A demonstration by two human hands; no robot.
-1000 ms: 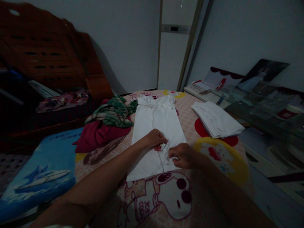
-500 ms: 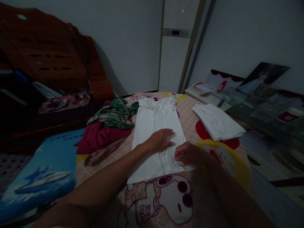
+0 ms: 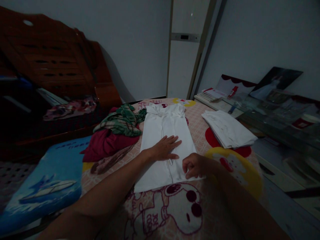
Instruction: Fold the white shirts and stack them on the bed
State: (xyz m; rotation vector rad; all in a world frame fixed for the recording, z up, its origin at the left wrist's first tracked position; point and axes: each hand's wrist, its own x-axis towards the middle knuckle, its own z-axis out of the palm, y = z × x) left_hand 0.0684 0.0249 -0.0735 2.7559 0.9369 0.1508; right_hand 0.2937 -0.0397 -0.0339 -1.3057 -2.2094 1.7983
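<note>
A white shirt (image 3: 155, 173) lies folded into a long panel on the table, its far end bunched up and a seam line running down its length. My left hand (image 3: 166, 147) rests flat on the middle of the shirt with its fingers spread. Beside it, over the shirt's near right part, my right hand (image 3: 193, 165) has its fingers curled in. Whether cloth is caught between those fingers is hidden. To the right sits a folded white garment (image 3: 228, 128).
A patterned tablecloth (image 3: 175, 210) covers the round table. Green plaid cloth (image 3: 122, 121) and dark red cloth (image 3: 107, 146) are heaped at left. Beyond stands a wooden bench (image 3: 55, 63), with a blue boat-printed seat (image 3: 50, 183) nearer. A glass shelf (image 3: 272, 120) with items borders the right.
My left hand has flattened, with fingers more spread, and shifted slightly left. The right hand's curled fingers have loosened a little. The shirt stays in place.
</note>
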